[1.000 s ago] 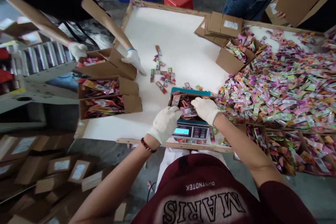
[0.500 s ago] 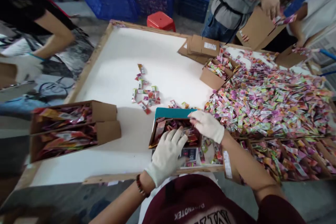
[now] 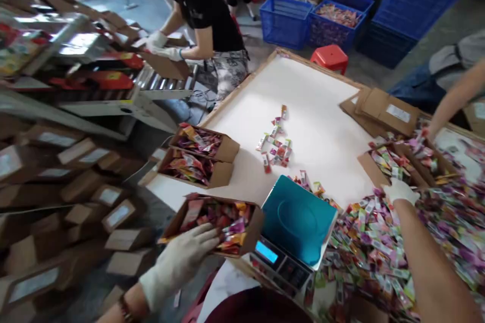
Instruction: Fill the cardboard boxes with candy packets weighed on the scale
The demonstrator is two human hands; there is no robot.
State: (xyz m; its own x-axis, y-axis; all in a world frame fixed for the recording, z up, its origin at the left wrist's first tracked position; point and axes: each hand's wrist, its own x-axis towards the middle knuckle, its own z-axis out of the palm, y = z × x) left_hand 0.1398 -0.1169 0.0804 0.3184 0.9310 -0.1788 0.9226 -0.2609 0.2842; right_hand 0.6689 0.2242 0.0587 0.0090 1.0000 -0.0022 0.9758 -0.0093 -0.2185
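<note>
My left hand [image 3: 178, 260], in a white glove, grips the near side of an open cardboard box [image 3: 254, 226] full of colourful sachets and holds it just left of the scale. The teal-topped digital scale [image 3: 297, 219] stands bare at the table's near edge. My gloved right hand [image 3: 399, 191] reaches out to the right, at the rim of another open cardboard box [image 3: 369, 170] beside the big heap of sachets [image 3: 379, 242]. Its fingers are hidden.
Two filled boxes [image 3: 199, 159] sit at the table's left edge. A small cluster of loose sachets [image 3: 276, 146] lies mid-table. Flat cartons [image 3: 382, 108] lie at the far right. A person in black works at a roller conveyor [image 3: 159, 83]. Blue crates [image 3: 322, 20] and a red stool [image 3: 330, 57] stand behind.
My left hand has lifted the filled box off the scale and carried it left. My right hand has left that box and reached right. The view has swung left.
</note>
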